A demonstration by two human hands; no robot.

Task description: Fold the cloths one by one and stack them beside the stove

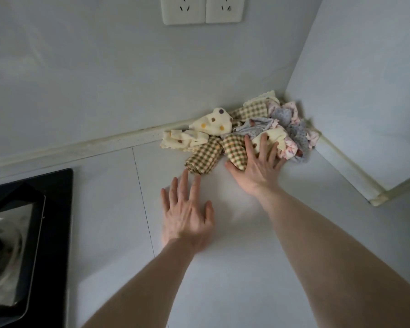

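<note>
Lying in a messy pile of cloths (pixel 246 131) in the far corner of the white bench (pixel 223 268), right where the two walls are meeting. Showing a cream cloth with dots (pixel 211 124) at the left of the pile, a checked cloth (pixel 205 157) hanging toward the front, and grey and pink cloths (pixel 291 129) bunched at the right, close to the corner.

Reaching out with both hands, fingers spread wide. Resting the right hand (pixel 258 166) flat on the front of the pile, fingers lying over the checked and cream cloths, thumb touching the checked one. Not pinching or gripping anything there.

Hovering or resting the left hand (pixel 187 214) just over the bare bench, well in front of the pile, fingertips coming near the lowest edge of the checked cloth. Hard to tell if touching it. Holding nothing.

Sitting at the far left, a black stove (pixel 33 233), well apart from the pile. Hanging on the back wall above, a white wall socket (pixel 201 9).
</note>
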